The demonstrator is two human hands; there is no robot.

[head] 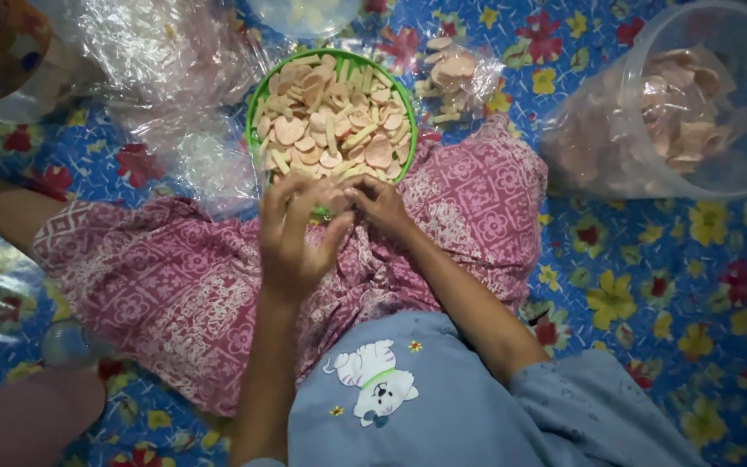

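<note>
Crumpled clear plastic (179,82) far left on the floral mat (667,285). Left hand (291,238) with fingers curled, meeting right hand (379,205), both pinching something small, unclear what, at near rim of green bowl (255,104) of pink crackers (330,121). Small filled bag (453,78) just right; big clear tub (693,95) beyond.

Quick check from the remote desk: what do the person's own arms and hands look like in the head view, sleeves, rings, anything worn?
Both forearms are bare. The left hand and right hand wear no gloves; no rings or bracelets can be made out. A loose light blue sleeve covers the right upper arm down to about the elbow. The left arm shows no sleeve within the frame.
</note>
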